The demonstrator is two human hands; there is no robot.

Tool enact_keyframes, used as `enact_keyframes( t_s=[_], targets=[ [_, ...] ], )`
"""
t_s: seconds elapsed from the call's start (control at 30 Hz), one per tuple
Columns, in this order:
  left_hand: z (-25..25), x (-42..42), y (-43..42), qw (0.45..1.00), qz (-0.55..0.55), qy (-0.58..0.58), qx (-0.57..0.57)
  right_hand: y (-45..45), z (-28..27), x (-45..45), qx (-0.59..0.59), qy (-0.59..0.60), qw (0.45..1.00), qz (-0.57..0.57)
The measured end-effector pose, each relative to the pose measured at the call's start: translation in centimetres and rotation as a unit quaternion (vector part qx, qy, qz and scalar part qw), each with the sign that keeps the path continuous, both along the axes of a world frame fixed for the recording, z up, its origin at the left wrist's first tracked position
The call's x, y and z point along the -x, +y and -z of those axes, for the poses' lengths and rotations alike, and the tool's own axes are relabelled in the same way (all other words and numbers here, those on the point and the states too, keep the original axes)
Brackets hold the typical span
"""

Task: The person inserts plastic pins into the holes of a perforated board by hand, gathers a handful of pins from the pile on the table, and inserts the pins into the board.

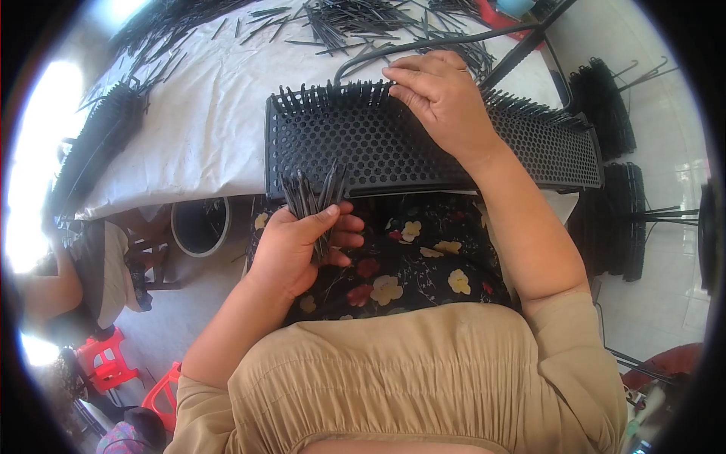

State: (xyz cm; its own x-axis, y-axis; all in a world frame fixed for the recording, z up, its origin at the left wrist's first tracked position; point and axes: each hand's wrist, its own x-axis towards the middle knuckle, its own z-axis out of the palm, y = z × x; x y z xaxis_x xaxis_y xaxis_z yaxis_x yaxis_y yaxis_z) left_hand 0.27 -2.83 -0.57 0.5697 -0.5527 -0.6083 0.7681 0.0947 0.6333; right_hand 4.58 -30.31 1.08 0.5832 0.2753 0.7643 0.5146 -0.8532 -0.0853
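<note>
A bundle of thin black pointed sticks (306, 195) stands up out of my left hand (291, 246), whose fingers are wrapped round it, close to the near edge of a black perforated rack (340, 155). At the rack's far side my right hand (446, 102) is closed in a pinch, thumb against forefinger. Its fingertips meet the row of short upright black sticks (333, 94) along the far edge. Whether a stick is between those fingertips I cannot make out. The right hand and forearm cover part of the rack's middle.
Loose black sticks (340, 23) lie heaped across the white-covered table (204, 113). A black bar (446, 39) curves above the rack. Another stick-filled rack (98, 147) is at left, near another person's arm (49, 291). Below are a bucket (200, 227) and red stools (106, 359). Black racks (605, 110) stand right.
</note>
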Motion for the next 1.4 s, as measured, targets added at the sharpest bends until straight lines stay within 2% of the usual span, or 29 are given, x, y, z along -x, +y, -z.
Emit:
enact_keyframes(
  t_s=[0.1,0.17,0.2,0.23,0.27,0.3,0.37,0.4,0.53,0.6,0.73,0.8,0.83,0.9,0.97,1.03,1.1,1.2,1.23,1.3,1.4],
  targets=[
    [0.3,0.1,0.1,1.0,0.0,-0.027,-0.005,0.3,0.2,0.4,0.015,0.018,0.999,0.025],
    [0.2,0.5,0.1,0.999,-0.008,-0.047,-0.006,2.1,-0.5,2.2,-0.092,0.027,0.995,0.042],
    [0.1,0.7,0.0,0.998,-0.013,-0.068,-0.007,3.6,-0.9,3.6,-0.165,0.103,0.98,0.038],
    [-0.1,0.9,-0.2,0.998,-0.013,-0.068,-0.007,5.5,-0.8,4.6,-0.32,0.218,0.922,-0.021],
    [-0.3,1.0,-0.3,0.997,-0.018,-0.079,0.009,7.1,-0.8,5.6,-0.46,0.323,0.823,-0.079],
    [-0.4,1.1,-0.5,0.995,-0.022,-0.091,0.026,7.9,-1.8,6.5,-0.496,0.437,0.741,-0.118],
    [-0.5,1.1,-0.7,0.995,-0.012,-0.097,0.015,8.6,-1.3,6.9,-0.483,0.475,0.721,-0.147],
    [-0.6,1.2,-0.7,0.995,-0.004,-0.103,0.003,8.7,-1.8,7.0,-0.482,0.509,0.703,-0.118],
    [-1.1,1.3,-0.6,0.993,0.0,-0.121,0.007,9.2,-1.3,7.1,-0.504,0.488,0.703,-0.114],
    [-1.4,1.4,-0.5,0.994,-0.005,-0.101,0.046,9.2,-1.8,7.2,-0.57,0.514,0.63,-0.12],
    [-1.2,1.6,-0.2,0.995,-0.012,-0.083,0.049,9.5,-1.9,7.3,-0.561,0.538,0.618,-0.115],
    [-0.3,1.7,0.0,0.99,-0.035,-0.118,0.065,10.2,-1.6,7.8,-0.525,0.493,0.687,-0.098],
    [-0.3,1.7,0.0,0.99,-0.034,-0.117,0.066,10.7,-1.1,7.9,-0.525,0.493,0.687,-0.096],
    [-0.6,1.5,0.1,0.986,-0.086,-0.118,0.085,11.5,-0.2,8.1,-0.607,0.42,0.662,-0.134],
    [-0.2,1.7,0.2,0.983,-0.077,-0.134,0.094,11.1,-0.9,8.3,-0.596,0.431,0.664,-0.135],
    [-0.5,1.9,0.0,0.985,-0.037,-0.168,0.018,11.0,-1.0,8.3,-0.586,0.444,0.664,-0.137],
    [-0.5,1.7,0.2,0.984,-0.025,-0.175,0.016,11.0,-0.4,8.1,-0.555,0.425,0.706,-0.116],
    [-0.4,1.8,0.3,0.982,-0.034,-0.185,0.006,11.4,0.1,7.8,-0.539,0.394,0.733,-0.13],
    [-0.1,1.8,0.3,0.981,-0.04,-0.188,0.008,11.4,0.0,7.8,-0.539,0.394,0.733,-0.13],
    [0.1,1.8,0.4,0.98,-0.046,-0.191,0.01,11.5,-0.5,7.8,-0.561,0.431,0.698,-0.108],
    [0.1,1.8,0.5,0.978,-0.062,-0.199,0.011,11.1,-0.3,7.2,-0.59,0.419,0.681,-0.109]
  ],
)
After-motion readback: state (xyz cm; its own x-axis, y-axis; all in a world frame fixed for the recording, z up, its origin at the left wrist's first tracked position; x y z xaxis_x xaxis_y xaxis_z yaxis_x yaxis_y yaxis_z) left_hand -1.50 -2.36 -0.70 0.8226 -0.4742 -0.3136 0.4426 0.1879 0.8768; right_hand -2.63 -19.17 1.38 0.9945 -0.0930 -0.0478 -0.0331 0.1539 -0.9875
